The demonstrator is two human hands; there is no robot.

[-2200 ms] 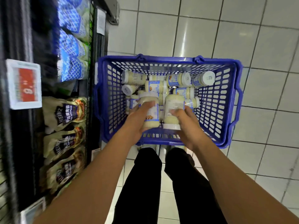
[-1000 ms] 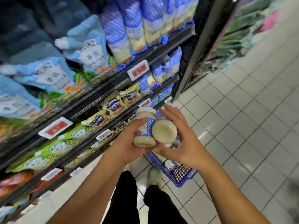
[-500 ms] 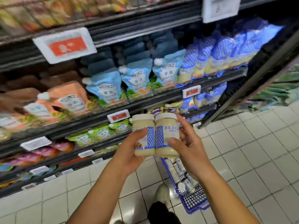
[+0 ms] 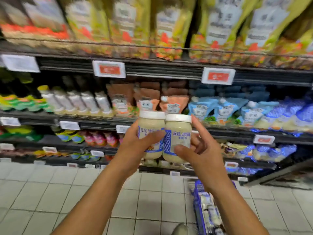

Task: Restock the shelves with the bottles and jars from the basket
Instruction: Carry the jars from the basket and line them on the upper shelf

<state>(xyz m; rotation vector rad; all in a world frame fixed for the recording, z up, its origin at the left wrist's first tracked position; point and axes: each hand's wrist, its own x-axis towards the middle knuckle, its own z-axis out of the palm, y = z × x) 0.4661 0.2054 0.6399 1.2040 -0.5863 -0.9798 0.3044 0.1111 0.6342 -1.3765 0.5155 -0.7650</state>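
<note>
Here we grip two white-capped, blue-labelled jars of pale sauce upright and touching: left hand (image 4: pixel 133 146) round the left jar (image 4: pixel 151 133), right hand (image 4: pixel 201 155) round the right jar (image 4: pixel 177 138).

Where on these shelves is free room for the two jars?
The middle shelf is packed edge to edge: white bottles, orange pouches, blue pouches. One dark gap shows right of the lower blue-white packs; blur hides its depth.
</note>
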